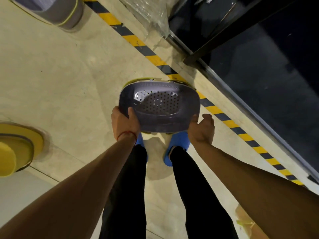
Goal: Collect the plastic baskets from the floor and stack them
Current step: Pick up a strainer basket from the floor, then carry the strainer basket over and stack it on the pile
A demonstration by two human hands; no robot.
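I hold a grey plastic basket with a perforated bottom and yellow-green handles above my feet. My left hand grips its near-left rim, thumb inside the basket. My right hand supports the near-right corner from below and outside, with its fingers under the wall, hidden by the basket. Another grey basket with a yellow-green rim lies on the floor at the top left. A yellow basket sits on the floor at the left edge.
Yellow-and-black hazard tape runs diagonally across the beige floor. Beyond it stand a dark metal frame and crumpled clear plastic wrap. My blue slippers are below the basket. A small scrap lies at the lower right.
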